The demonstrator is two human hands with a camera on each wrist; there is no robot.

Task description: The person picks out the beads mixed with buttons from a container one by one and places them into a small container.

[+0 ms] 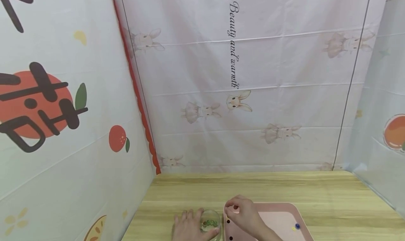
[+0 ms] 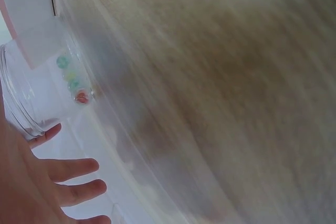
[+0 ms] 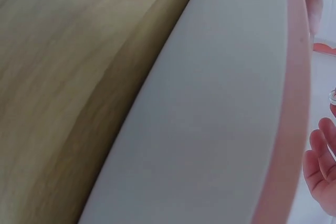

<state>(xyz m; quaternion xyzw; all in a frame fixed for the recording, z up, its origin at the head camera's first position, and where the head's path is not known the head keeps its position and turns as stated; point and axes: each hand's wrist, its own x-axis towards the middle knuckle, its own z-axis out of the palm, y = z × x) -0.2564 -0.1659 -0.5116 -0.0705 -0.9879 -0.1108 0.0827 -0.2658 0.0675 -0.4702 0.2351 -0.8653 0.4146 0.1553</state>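
A small clear glass jar (image 1: 211,224) with green beads inside stands on the wooden table (image 1: 253,186), just left of a pink tray (image 1: 278,214). My left hand (image 1: 189,228) lies flat beside the jar, fingers straight, with the jar in the crook between thumb and forefinger. In the left wrist view the jar (image 2: 23,103) shows coloured beads (image 2: 73,83) above my straight fingers (image 2: 73,169). My right hand (image 1: 242,213) hovers over the tray's left rim with fingers curled. Its tips pinch what looks like a small orange bead. The right wrist view shows mostly the tray (image 3: 220,119).
A blue bead (image 1: 297,226) and a yellow bead (image 1: 293,228) lie at the tray's right side, and dark beads (image 1: 228,221) near its left rim. Printed cloth walls (image 1: 240,93) enclose the table on the left, back and right.
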